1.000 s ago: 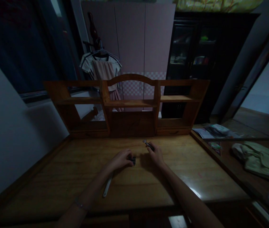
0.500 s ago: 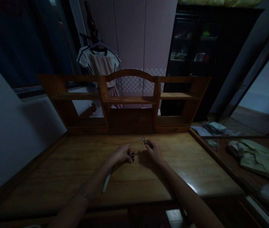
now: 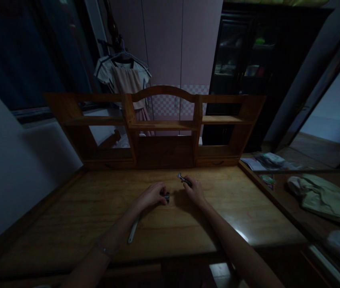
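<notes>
My right hand (image 3: 194,190) is closed around the black handle of a razor (image 3: 185,181), its silver T-shaped head pointing up and left, above the desk. To its left, my left hand (image 3: 154,194) pinches a small dark slotted case (image 3: 166,197) near the desktop; fingers cover part of it. A greenish stripe shows on the case. Under my left wrist a white flat handle with a hole in its end (image 3: 133,233) lies on the wooden desk (image 3: 184,236); its other end is hidden by the arm.
A wooden shelf unit (image 3: 165,125) stands along the desk's back edge. To the right, papers and a plastic package (image 3: 270,161) and a light green cloth (image 3: 325,196) lie on a lower surface. A wall (image 3: 40,160) borders the left side. The room is dim.
The camera view has shifted slightly. The case in my left hand has turned a little, and a greenish stripe now shows on it. My right hand holds the razor almost still.
</notes>
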The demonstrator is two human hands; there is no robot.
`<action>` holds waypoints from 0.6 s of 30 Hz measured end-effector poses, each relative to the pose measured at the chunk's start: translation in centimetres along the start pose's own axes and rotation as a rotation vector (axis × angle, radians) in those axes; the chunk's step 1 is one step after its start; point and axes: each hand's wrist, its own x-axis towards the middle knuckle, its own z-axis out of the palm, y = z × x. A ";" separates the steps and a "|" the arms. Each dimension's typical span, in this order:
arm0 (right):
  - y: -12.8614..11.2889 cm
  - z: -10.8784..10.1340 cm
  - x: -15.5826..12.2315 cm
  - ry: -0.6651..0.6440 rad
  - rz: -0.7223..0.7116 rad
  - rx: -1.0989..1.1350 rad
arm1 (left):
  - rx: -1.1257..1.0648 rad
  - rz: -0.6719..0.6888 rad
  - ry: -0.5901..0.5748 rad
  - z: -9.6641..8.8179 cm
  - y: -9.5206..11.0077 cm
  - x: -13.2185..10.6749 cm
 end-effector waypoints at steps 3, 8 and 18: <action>0.0 0.0 0.0 0.002 0.001 -0.003 | -0.010 0.017 -0.025 -0.3 0.0 0.0; 0.1 0.0 0.0 0.000 0.013 0.009 | -0.025 0.007 -0.040 -0.6 -0.2 0.0; -0.1 0.0 0.1 -0.009 0.027 0.033 | -0.022 0.101 -0.015 -1.1 -0.8 0.7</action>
